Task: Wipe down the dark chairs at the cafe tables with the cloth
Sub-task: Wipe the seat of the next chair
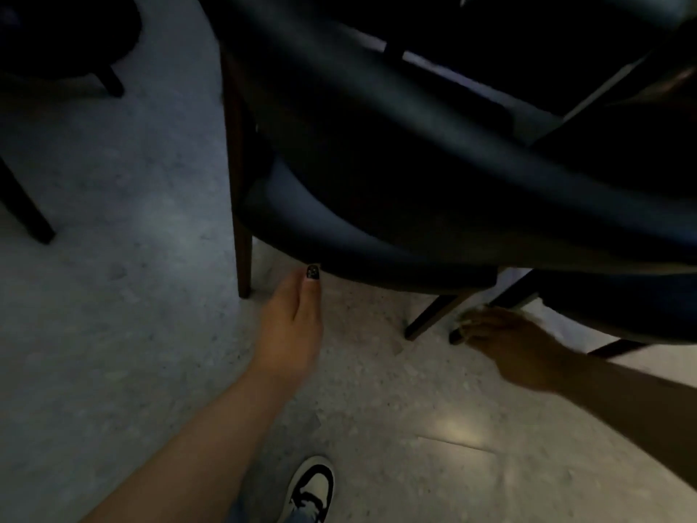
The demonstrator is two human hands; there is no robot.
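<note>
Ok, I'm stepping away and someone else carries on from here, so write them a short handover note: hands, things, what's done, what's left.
Left hand: reaches to the lower edge of the dark chair, thumb at the edge; its fingers are hidden beneath the chair.
Right hand: low, by the chair's back legs, blurred; something pale sits at its fingers, but I cannot tell if that is the cloth or whether it is gripped.
Chair: tilted in view over the speckled floor; other dark chairs stand at upper left and right.
Done: cannot be judged from this view.
Left: find the cloth, wipe this chair, then the others.
</note>
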